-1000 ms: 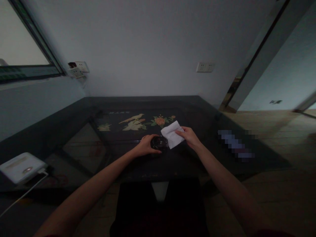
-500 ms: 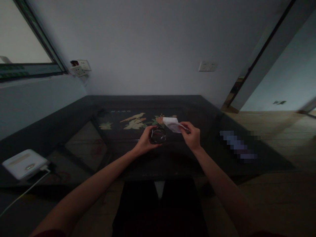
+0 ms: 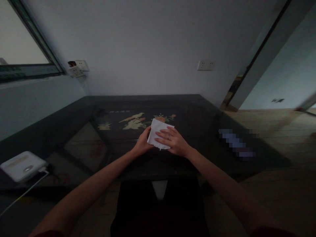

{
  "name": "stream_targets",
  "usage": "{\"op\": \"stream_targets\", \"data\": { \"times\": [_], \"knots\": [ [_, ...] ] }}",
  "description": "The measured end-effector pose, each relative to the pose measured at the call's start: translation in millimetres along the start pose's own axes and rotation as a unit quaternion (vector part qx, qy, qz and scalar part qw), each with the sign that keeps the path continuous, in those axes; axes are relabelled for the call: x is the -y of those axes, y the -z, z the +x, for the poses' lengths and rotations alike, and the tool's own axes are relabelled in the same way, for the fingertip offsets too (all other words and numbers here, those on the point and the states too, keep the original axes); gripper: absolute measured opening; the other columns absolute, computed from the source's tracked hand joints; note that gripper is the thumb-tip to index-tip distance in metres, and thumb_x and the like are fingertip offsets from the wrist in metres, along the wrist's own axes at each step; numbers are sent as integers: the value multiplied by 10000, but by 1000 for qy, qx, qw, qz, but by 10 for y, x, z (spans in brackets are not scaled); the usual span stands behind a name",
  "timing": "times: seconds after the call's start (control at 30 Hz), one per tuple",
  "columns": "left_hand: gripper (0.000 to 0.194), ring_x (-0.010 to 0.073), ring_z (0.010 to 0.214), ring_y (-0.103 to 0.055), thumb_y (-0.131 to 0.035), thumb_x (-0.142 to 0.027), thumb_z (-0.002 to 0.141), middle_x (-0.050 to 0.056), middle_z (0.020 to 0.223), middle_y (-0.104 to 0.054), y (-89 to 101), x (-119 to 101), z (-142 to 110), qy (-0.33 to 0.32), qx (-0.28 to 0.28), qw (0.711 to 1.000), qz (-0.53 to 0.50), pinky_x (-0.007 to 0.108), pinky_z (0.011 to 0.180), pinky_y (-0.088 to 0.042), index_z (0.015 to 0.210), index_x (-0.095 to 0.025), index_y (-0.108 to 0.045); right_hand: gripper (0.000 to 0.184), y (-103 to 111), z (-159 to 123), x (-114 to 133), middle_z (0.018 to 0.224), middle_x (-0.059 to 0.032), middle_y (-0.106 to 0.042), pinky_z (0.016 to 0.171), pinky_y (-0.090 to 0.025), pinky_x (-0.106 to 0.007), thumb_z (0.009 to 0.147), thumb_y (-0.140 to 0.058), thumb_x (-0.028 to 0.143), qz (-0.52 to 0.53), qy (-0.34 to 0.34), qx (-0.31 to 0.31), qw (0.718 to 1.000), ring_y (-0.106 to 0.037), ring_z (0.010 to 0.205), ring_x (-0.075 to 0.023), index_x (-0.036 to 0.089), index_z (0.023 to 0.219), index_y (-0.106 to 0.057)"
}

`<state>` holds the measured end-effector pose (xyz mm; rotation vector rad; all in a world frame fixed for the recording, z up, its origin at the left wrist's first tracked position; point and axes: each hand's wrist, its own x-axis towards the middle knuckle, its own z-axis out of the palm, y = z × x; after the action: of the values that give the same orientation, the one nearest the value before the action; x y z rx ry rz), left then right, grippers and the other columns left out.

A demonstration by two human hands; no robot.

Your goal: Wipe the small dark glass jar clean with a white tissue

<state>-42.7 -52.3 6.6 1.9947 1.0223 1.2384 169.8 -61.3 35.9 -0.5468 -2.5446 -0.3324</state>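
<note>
A white tissue (image 3: 155, 131) lies over the mouth of a clear round glass, hiding nearly all of it. My left hand (image 3: 142, 142) is curled around the glass from the left, its fingertips partly under the tissue. From the right, my right hand (image 3: 176, 142) presses the tissue against the glass, its fingers spread across the sheet and a ring on one of them. The thumb of that hand is hidden. Both hands are above the near middle of a dark glossy table (image 3: 148, 164).
A white box-shaped device (image 3: 23, 166) with a cable (image 3: 26, 194) sits at the table's left. A pixelated item (image 3: 235, 143) lies on the right side. Wall sockets (image 3: 205, 65) are beyond the far edge. A bird-and-flower picture (image 3: 134, 121) decorates the tabletop.
My right hand has moved left, bringing the tissue from beside the glass onto it, and its fingers have gone from a pinch to spread out. The left hand still holds the glass.
</note>
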Motion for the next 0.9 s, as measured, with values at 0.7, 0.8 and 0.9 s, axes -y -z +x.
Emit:
{"op": "stream_targets", "data": {
  "times": [0.7, 0.8, 0.9],
  "knots": [
    [793, 270, 1169, -541, -740, -243, 637, 159, 1320, -506, 4, 40, 2, -13, 37, 999, -17, 405, 980, -453, 1340, -175, -379, 410, -119, -1, 25, 1270, -97, -604, 1062, -359, -474, 906, -460, 123, -12, -25, 20, 999, -533, 1193, -227, 182, 1308, -509],
    [748, 265, 1177, -528, -724, -224, 652, 145, 1321, -506, 13, 23, -2, -24, 27, 999, 35, 406, 986, -448, 1327, -181, -405, 325, -166, 19, 57, 1136, -104, -678, 1025, -384, -454, 912, -447, 123, -17, -28, 12, 999, -588, 1087, -219, 170, 1196, -599],
    [715, 259, 1198, -510, -704, -231, 671, 129, 1323, -501, 20, -12, -7, -46, 18, 995, 82, 399, 999, -440, 1322, -190, -410, 286, -187, 43, 98, 1000, -109, -707, 952, -423, -421, 916, -435, 144, -17, -39, 17, 999, -612, 971, -215, 159, 1123, -633]
  ]
}}
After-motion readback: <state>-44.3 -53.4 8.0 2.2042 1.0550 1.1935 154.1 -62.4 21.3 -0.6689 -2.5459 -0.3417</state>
